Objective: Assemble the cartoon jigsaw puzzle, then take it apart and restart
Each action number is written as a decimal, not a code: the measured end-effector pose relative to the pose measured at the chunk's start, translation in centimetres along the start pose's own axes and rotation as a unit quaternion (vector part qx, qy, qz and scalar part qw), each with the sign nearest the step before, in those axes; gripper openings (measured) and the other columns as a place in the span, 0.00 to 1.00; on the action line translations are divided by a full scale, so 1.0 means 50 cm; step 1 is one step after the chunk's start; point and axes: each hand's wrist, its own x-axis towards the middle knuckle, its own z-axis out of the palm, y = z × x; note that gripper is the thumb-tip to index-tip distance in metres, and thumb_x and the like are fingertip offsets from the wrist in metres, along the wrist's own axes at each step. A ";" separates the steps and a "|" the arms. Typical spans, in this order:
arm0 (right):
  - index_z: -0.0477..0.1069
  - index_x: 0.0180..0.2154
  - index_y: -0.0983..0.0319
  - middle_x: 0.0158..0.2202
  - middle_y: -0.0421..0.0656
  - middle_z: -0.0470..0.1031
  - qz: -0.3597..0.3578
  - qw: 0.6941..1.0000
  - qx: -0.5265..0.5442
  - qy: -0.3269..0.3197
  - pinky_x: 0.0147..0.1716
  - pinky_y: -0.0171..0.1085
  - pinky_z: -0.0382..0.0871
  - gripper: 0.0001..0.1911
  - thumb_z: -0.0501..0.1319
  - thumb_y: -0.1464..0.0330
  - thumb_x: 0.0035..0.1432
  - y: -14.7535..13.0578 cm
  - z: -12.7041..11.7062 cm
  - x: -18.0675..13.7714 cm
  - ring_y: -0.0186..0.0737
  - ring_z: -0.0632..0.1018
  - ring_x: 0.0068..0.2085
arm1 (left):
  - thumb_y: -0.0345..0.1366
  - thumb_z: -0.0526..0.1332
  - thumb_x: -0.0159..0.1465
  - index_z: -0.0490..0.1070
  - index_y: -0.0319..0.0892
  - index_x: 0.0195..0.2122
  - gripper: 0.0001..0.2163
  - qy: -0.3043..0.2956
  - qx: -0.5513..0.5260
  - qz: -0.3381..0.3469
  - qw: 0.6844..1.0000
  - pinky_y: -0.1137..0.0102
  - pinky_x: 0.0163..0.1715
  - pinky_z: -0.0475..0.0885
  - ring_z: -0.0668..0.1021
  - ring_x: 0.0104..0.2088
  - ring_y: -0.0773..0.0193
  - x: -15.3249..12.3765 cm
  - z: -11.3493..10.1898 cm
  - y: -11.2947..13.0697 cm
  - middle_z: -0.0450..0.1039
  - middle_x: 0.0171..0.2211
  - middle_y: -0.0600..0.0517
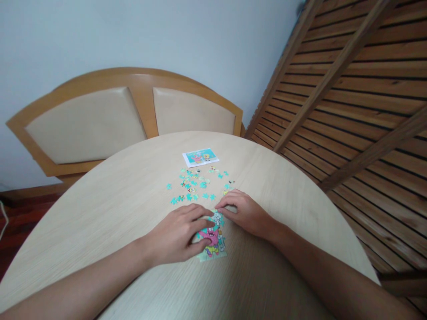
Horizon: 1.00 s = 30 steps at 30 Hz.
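Observation:
A partly joined jigsaw puzzle [216,249] with a pink cartoon star figure lies flat on the table near me. My left hand [182,231] rests over its left side, thumb and fingers apart, the fingertips touching the surface and covering part of the picture. At the puzzle's top edge, my right hand [245,211] has its thumb and index finger pinched together. A small jigsaw piece seems to be between those fingertips, mostly hidden by them. Loose jigsaw pieces [203,185], mostly turquoise, are scattered just beyond both hands.
A printed picture sheet [200,157] with cartoon figures lies behind the loose pieces. All this is on a round pale wooden table [116,200]. Past its far edge stands a padded wooden bench back [150,102] against the wall. Slatted wooden panels [350,89] lean at the right.

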 end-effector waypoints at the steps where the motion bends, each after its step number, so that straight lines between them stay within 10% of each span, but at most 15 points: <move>1: 0.80 0.37 0.59 0.38 0.41 0.83 -0.003 1.000 -0.001 0.000 0.47 0.42 0.68 0.04 0.66 0.71 0.63 0.000 0.001 0.000 0.42 0.78 0.43 | 0.40 0.61 0.69 0.74 0.44 0.51 0.12 0.000 -0.001 0.000 1.000 0.57 0.54 0.73 0.76 0.53 0.53 0.000 0.000 0.000 0.75 0.53 0.47; 14: 0.80 0.36 0.59 0.38 0.43 0.80 -0.022 1.000 -0.018 -0.003 0.48 0.44 0.70 0.02 0.67 0.71 0.61 -0.002 -0.003 -0.002 0.43 0.78 0.44 | 0.39 0.60 0.69 0.76 0.45 0.50 0.11 0.015 -0.018 0.008 1.000 0.59 0.53 0.74 0.78 0.52 0.55 0.003 0.000 -0.007 0.77 0.51 0.48; 21: 0.80 0.37 0.59 0.39 0.43 0.81 -0.014 1.000 -0.021 -0.006 0.50 0.45 0.69 0.03 0.67 0.72 0.60 -0.005 -0.002 -0.002 0.44 0.78 0.45 | 0.36 0.53 0.72 0.78 0.43 0.49 0.14 0.125 0.045 -0.142 0.981 0.54 0.54 0.74 0.78 0.52 0.54 0.000 0.006 -0.061 0.78 0.52 0.47; 30: 0.79 0.37 0.59 0.40 0.43 0.81 -0.011 1.000 -0.023 -0.007 0.50 0.45 0.68 0.04 0.66 0.72 0.61 -0.006 -0.004 -0.001 0.44 0.78 0.46 | 0.37 0.53 0.71 0.78 0.42 0.49 0.14 0.103 0.110 -0.197 0.969 0.51 0.54 0.73 0.78 0.52 0.50 -0.004 0.009 -0.094 0.79 0.51 0.47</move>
